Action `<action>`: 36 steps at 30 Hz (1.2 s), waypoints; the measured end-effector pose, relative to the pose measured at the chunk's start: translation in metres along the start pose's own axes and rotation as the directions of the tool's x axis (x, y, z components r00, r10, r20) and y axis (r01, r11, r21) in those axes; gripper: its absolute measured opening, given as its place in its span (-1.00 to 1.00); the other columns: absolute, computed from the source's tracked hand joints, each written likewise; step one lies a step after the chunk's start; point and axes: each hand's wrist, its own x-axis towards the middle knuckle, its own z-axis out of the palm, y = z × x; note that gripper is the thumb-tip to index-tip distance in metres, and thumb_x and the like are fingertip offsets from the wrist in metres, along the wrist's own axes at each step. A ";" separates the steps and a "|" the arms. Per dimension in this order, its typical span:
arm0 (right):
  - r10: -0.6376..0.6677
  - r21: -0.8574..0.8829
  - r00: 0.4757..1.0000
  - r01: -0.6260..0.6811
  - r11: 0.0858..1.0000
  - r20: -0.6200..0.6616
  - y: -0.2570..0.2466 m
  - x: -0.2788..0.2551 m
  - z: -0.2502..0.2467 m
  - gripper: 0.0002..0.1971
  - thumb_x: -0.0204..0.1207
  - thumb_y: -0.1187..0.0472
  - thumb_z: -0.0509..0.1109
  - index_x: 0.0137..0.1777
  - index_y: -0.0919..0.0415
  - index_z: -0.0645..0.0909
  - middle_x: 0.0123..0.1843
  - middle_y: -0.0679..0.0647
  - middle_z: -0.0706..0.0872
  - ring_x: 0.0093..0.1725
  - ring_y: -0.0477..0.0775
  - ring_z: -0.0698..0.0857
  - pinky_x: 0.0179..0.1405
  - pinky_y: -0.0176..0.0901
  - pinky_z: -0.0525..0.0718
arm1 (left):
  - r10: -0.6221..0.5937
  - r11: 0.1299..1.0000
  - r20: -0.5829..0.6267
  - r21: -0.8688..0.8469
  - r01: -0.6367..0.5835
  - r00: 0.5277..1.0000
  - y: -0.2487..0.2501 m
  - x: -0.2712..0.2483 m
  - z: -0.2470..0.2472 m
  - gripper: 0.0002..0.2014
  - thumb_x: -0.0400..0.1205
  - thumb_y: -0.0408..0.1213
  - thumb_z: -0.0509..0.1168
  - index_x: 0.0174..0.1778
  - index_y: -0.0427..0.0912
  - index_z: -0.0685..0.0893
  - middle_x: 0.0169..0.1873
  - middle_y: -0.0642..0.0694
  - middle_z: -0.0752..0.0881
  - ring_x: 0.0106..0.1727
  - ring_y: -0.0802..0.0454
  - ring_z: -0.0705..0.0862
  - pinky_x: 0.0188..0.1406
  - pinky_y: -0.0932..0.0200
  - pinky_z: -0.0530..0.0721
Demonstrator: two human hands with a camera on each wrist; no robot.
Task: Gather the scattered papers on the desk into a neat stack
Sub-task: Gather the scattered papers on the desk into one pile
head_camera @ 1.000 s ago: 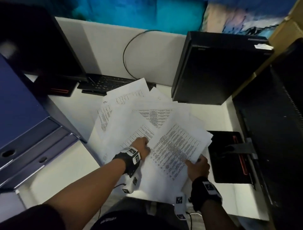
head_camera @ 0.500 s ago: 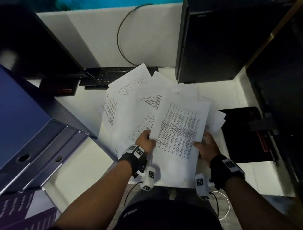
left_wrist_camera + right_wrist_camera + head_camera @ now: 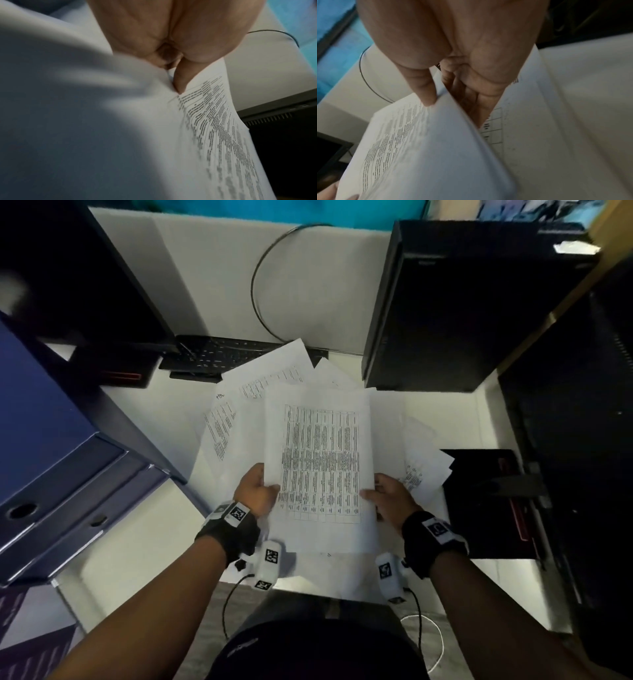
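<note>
A bundle of printed sheets is held above the white desk, squared toward me. My left hand grips its left edge, thumb on top. My right hand pinches the right edge, thumb over the top sheet and fingers beneath. More loose papers fan out on the desk behind and left, and a few papers poke out to the right. The bundle hides what lies under it.
A black computer tower stands at the back right, a keyboard at the back, a blue drawer unit on the left. A black tray sits right of the papers, and a dark monitor fills the far right.
The top printed sheets have swung from tilted to straight and lifted toward me. My left hand moved from resting on the pile to gripping the bundle's left edge; my right hand shifted up.
</note>
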 end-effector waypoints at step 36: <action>0.073 -0.073 0.955 -0.098 0.993 -0.289 0.067 0.004 -0.003 -0.66 0.61 0.29 0.38 0.37 0.14 0.62 0.18 0.06 0.73 0.21 0.15 0.69 0.32 -0.01 0.60 | -0.086 0.991 -0.111 0.091 0.096 0.990 0.013 -0.020 -0.027 -0.67 0.40 -0.16 0.52 0.03 -0.22 0.72 -0.12 -0.08 0.79 -0.03 -0.08 0.75 0.00 0.04 0.71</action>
